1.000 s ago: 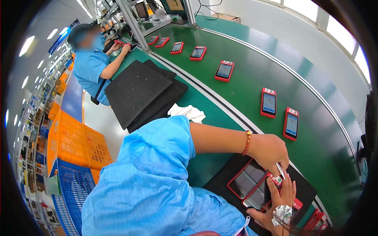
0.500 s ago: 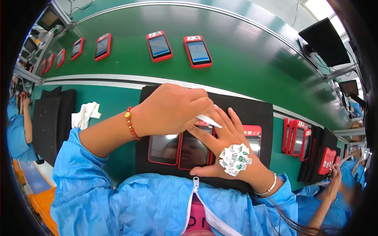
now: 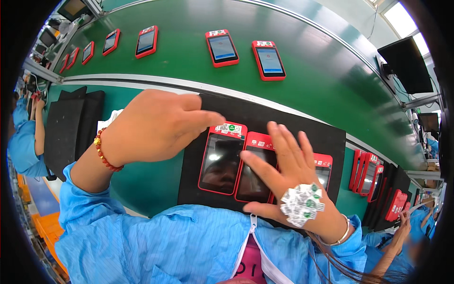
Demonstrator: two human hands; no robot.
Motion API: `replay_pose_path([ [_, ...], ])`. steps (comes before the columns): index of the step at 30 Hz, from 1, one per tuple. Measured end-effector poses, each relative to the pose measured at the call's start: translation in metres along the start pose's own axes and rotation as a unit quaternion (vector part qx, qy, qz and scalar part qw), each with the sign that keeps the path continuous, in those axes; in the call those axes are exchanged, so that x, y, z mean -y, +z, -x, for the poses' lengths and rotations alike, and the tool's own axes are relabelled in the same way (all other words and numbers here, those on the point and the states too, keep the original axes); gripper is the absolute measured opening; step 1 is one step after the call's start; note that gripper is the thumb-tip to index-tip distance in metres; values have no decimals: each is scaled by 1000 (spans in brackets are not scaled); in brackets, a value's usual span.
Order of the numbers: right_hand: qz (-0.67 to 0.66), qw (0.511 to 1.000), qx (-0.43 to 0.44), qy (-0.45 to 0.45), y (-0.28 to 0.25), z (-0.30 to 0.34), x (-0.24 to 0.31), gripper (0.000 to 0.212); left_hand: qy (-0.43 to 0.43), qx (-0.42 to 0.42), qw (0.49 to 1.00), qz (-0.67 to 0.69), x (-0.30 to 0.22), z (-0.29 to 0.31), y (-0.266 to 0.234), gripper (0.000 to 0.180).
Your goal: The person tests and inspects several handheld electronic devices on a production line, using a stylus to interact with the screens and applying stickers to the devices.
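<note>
Three red-framed handheld terminals with dark screens lie side by side on a black mat: a left terminal [image 3: 221, 163], a middle terminal [image 3: 253, 182] and a right terminal [image 3: 325, 165]. My left hand [image 3: 158, 125] is closed, its fingertips at the white and green label strip [image 3: 230, 128] on the left terminal's top edge. Whatever it pinches, if anything, is hidden. Spread out over the middle and right terminals, my right hand [image 3: 291, 170] covers parts of both. A cluster of small printed stickers [image 3: 302, 204] is stuck to the back of that hand.
Beyond a metal rail, several red terminals with lit screens, such as one terminal [image 3: 269, 61], lie on a green surface [image 3: 179, 52]. More red terminals [image 3: 366, 175] stand at the right. Black foam sheets [image 3: 71, 128] lie at the left. Co-workers sit on both sides.
My left hand has moved left, from beside my right hand to the left terminal's top. The white pointed piece in it no longer shows. A label strip now shows on that terminal.
</note>
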State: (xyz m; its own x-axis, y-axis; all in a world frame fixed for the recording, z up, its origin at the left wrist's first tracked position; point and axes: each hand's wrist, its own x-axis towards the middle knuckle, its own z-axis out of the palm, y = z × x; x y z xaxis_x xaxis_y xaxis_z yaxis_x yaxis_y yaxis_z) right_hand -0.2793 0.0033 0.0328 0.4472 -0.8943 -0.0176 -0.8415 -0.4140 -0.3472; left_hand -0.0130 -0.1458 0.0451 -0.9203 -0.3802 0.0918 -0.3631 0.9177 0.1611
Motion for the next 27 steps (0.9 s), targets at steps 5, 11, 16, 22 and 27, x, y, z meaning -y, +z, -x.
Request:
replay_pose_path([
  [5, -7, 998, -45, -44, 25, -37, 10, 86, 16, 15, 999, -27, 4, -1, -2, 31],
  [11, -19, 998, -49, -38, 33, -44, 8, 88, 32, 34, 998, -47, 7, -6, -3, 28],
  [16, -52, 997, -41, -48, 32, -45, 11, 85, 20, -12, 998, -54, 2, 10, 20, 29],
  [22, -70, 995, -65, -41, 35, -36, 8, 81, -84, -101, 953, 273, 3, 0, 53, 25],
  [27, -148, 966, -182, -104, 62, -42, -2, 82, -91, -7, 933, 347, 38, -27, 52, 20],
])
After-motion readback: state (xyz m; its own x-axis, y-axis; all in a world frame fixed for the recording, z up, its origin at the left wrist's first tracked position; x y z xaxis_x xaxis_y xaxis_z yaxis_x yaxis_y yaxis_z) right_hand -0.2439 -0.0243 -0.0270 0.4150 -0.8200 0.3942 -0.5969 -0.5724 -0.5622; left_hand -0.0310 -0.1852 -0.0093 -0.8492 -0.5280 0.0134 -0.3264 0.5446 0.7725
